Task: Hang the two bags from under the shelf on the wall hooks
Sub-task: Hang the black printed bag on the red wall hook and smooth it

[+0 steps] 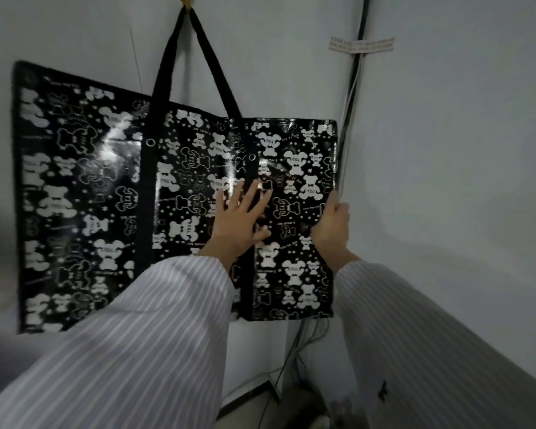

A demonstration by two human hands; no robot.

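Nearest, striped sleeves (136, 335). The bear-print bag (192, 181) hangs against the wall (446, 181), straps (167, 57) over the hook (187, 6). Spread flat on its face, the left grip (239, 218); curled round its right edge, the right grip (333, 224). Looks like settling; next, let go gently without unhooking the straps.

I'm seeing a glossy plastic bag (294, 168), matt cloth handles (167, 66), metal eyelets (150, 142), matt painted wall (446, 150), striped cloth sleeve (136, 351).

Left hand (240, 221) flat, right hand (331, 224) seemingly curled.
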